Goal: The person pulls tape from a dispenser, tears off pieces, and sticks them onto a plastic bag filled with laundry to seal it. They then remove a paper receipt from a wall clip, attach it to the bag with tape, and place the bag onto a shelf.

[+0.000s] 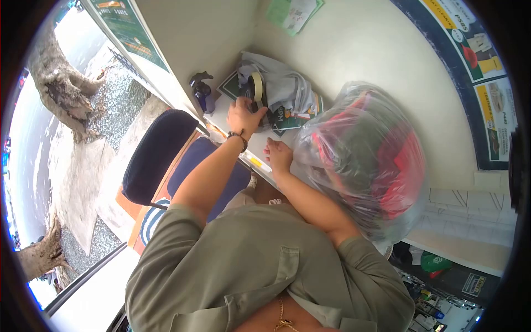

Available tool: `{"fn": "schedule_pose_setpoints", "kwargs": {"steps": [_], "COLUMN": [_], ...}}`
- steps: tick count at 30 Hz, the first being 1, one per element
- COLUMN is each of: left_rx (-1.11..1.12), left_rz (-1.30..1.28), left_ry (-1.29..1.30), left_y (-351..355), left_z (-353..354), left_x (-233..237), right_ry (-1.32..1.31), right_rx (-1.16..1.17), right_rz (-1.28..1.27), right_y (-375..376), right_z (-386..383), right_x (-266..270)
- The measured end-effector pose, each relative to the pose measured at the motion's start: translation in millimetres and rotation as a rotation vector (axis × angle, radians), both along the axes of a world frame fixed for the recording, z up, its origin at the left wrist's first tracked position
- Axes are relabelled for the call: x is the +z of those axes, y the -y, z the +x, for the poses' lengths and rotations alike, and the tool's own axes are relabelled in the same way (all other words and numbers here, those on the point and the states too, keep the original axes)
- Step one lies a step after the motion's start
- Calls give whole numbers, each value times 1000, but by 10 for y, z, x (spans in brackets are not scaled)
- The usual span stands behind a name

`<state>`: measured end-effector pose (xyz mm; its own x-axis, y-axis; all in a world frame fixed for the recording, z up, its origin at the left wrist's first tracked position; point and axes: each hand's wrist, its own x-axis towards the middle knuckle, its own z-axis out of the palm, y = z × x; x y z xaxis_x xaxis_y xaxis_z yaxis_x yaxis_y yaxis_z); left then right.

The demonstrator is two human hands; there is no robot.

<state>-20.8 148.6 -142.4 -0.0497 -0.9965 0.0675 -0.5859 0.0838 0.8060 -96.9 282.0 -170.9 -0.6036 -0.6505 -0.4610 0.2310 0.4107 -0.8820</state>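
Note:
My left hand (243, 117), with a dark bracelet at the wrist, is at a roll of tape (256, 87) with a pale core and a dark outer band. Its thumb and fingers close around the roll's near, lower edge. My right hand (279, 155) is a little above the counter's front edge with its fingers curled together; whatever may be in them is hidden. Beyond the tape, a grey plastic bag (285, 77) lies over dark green printed sheets (293, 119). To the right of my right hand bulges a large clear plastic bag (365, 155) with red and dark cloth inside.
A dark spray bottle (202, 94) stands at the counter's left end. Left of me is a dark-backed chair (157, 155) with a blue seat. Walls border the counter behind; green and white papers (296, 14) hang there. Posters (489, 110) are at the right.

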Motion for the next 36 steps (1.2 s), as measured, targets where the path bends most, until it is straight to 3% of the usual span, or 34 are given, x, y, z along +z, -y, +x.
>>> {"fn": "schedule_pose_setpoints", "kwargs": {"steps": [3, 6, 9, 11, 13, 16, 19, 23, 24, 29, 31, 33, 36], "left_rx": [-26, -59, -64, -93, -89, -79, -145, -356, -428, -796, -1041, -1193, -1268], "left_rz": [-23, 13, -23, -137, -240, -138, -14, 11, 8, -213, 20, 73, -266], "left_ry": [124, 118, 85, 16, -88, -246, -303, -428, -449, -609, -795, -722, -468], "left_y": [120, 164, 160, 160, 59, -287, -800, -1484, -1664, -2540, -3023, -3637, -4026], "left_z": [-26, -19, -17, 38, 78, 201, 307, 292, 262, -110, -359, -689, -964], "left_x": [-22, -58, -107, -231, -183, 42, 251, 323, 397, 630, 833, 992, 1122], "right_ry": [-8, -188, -327, -262, -210, -40, 163, -178, -152, -329, -448, -570, -634], "right_rx": [35, 56, 172, 270, 357, 402, 382, 525, 474, 375, 262, 122, -105], "right_rz": [17, 60, 61, -30, -22, -246, -313, -244, -361, -297, -324, -341, -440], "right_y": [33, 2, -147, -253, -334, -636, -1022, -1684, -1875, -2941, -3412, -4071, -4630], "right_z": [-34, -192, -217, -147, -94, -152, -204, -495, -543, -895, -996, -1130, -1233], "right_x": [-44, -547, -689, -444, 126, 166, 665, 1081, 1167, 1491, 1574, 1628, 1600]}}
